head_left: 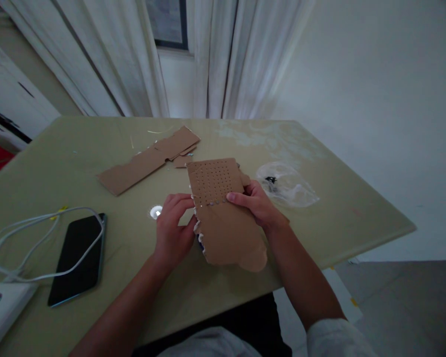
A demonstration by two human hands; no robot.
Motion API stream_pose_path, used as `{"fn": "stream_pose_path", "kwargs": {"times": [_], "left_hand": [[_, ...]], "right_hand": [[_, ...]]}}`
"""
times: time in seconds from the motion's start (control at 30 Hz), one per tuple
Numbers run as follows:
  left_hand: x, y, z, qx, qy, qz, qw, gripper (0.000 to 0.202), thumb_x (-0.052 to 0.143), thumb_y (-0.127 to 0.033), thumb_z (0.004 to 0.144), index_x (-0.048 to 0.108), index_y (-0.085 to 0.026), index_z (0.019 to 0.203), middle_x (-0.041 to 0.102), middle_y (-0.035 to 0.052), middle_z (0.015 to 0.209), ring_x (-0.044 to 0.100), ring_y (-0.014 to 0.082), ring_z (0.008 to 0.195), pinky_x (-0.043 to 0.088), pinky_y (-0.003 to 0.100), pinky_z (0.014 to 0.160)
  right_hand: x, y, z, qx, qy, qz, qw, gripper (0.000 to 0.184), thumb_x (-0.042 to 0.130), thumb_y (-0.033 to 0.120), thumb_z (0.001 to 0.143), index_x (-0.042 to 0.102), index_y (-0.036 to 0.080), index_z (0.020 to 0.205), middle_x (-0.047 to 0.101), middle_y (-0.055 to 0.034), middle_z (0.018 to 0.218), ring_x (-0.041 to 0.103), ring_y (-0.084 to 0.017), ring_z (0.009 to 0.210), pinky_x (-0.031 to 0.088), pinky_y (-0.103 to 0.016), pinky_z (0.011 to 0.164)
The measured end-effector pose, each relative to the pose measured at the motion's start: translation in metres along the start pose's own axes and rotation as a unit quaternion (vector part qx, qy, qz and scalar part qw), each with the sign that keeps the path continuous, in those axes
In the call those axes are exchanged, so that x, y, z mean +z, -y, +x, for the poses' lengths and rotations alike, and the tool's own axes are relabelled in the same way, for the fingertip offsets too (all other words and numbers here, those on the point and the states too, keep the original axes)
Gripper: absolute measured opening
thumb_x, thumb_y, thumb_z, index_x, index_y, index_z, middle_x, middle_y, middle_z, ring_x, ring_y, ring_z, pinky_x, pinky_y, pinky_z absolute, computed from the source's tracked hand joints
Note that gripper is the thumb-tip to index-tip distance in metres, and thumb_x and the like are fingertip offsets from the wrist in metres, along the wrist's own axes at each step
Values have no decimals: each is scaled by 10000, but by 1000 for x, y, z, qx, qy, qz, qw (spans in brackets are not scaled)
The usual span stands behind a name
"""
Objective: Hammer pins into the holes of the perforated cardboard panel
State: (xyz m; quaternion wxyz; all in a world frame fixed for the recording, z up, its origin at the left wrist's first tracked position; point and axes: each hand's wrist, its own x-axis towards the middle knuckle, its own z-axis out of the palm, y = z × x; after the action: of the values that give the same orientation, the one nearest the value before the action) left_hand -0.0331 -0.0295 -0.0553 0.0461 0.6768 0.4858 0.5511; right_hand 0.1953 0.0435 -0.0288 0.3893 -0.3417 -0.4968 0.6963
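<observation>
A brown cardboard piece point(226, 230) is tilted up above the near part of the table. Rows of small punched holes cover its upper half, and a line of small greyish dots runs below them. Its left edge is torn and ragged, with something dark blue partly showing behind it. My right hand point(260, 203) grips the right edge, thumb on the front face and fingers behind. At the left edge, my left hand point(174, 225) is closed with its fingertips at or behind the cardboard, where they are partly hidden.
Torn cardboard strips point(148, 161) lie farther back on the greenish table point(126, 317). A clear plastic bag point(293, 191) with small black bits sits to the right. At left are a phone point(76, 263), white cables point(40, 272) and a white device point(7, 312). Curtains point(115, 54) hang beyond.
</observation>
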Motion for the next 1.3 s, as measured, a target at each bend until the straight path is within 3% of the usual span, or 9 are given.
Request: {"fn": "stream_pose_path", "kwargs": {"times": [0.13, 0.2, 0.27, 0.37, 0.5, 0.6, 0.87, 1.2, 1.3], "left_hand": [[2, -1, 1, -72, -14, -32, 997, 303, 682, -222, 994, 677, -241, 1297, 748, 76, 1187, 677, 207, 943, 568, 353, 807], [0, -4, 3, -86, -41, -43, 995, 334, 619, -228, 1048, 652, -252, 1379, 736, 89, 1280, 683, 206, 990, 572, 367, 845], [-4, -8, 4, -73, -64, -43, 994, 296, 581, -240, 1085, 682, -259, 1363, 732, 91, 1315, 690, 222, 1090, 571, 391, 913], [-10, -13, 7, -24, -47, -8, 999, 215, 640, -255, 1078, 760, -268, 1256, 762, 74, 1248, 694, 244, 1172, 543, 439, 1018], [-9, -11, 10, 34, -17, 39, 998, 107, 792, -252, 1005, 806, -270, 1109, 802, 52, 1185, 728, 236, 1095, 536, 444, 1010], [-6, -7, 10, 57, -17, 49, 997, 81, 796, -190, 1000, 801, -249, 1055, 820, 48, 1134, 737, 220, 1057, 544, 425, 991], [-3, -6, 7, 109, -28, 48, 993, 160, 751, -98, 998, 753, -230, 1088, 847, 71, 1164, 755, 257, 1176, 573, 474, 1086], [-3, 1, 1, 110, -16, 41, 993, 158, 657, -92, 1044, 682, -241, 1087, 856, 76, 1237, 766, 259, 1287, 493, 512, 1180], [0, -3, -1, 102, -24, 15, 994, 194, 580, -92, 1080, 657, -246, 1171, 861, 61, 1215, 793, 233, 1244, 480, 509, 1209]], "right_hand": [[3, 4, -1, -14, -13, -12, 1000, 425, 980, 462, 763, 828, 219, 1077, 863, -76, 1085, 811, -242, 878, 679, -392, 810], [3, 6, -1, -17, -17, -13, 1000, 429, 980, 469, 754, 828, 220, 1068, 862, -79, 1091, 812, -251, 898, 680, -399, 817], [4, 8, -1, -18, -21, -16, 999, 429, 982, 464, 750, 827, 222, 1069, 860, -79, 1099, 811, -251, 910, 677, -395, 822], [5, 9, -1, -21, -19, -26, 999, 426, 983, 454, 755, 824, 215, 1070, 859, -80, 1115, 806, -239, 902, 670, -375, 818], [5, 7, -1, -33, -8, -37, 999, 459, 991, 440, 751, 801, 205, 1096, 859, -78, 1101, 802, -233, 899, 667, -360, 811], [5, 6, 1, -37, -1, -44, 998, 491, 999, 434, 738, 785, 207, 1118, 859, -72, 1095, 805, -235, 910, 672, -363, 814], [3, 5, 3, -32, 1, -58, 998, 516, 1012, 439, 713, 783, 222, 1120, 863, -64, 1135, 811, -225, 922, 680, -360, 853], [5, 5, 3, -32, 11, -54, 998, 466, 1002, 408, 737, 792, 213, 1105, 863, -51, 1031, 817, -228, 911, 685, -353, 829], [4, 3, 4, -30, 13, -61, 998, 465, 997, 417, 743, 794, 212, 1108, 863, -57, 1025, 820, -243, 932, 690, -367, 833]]}}
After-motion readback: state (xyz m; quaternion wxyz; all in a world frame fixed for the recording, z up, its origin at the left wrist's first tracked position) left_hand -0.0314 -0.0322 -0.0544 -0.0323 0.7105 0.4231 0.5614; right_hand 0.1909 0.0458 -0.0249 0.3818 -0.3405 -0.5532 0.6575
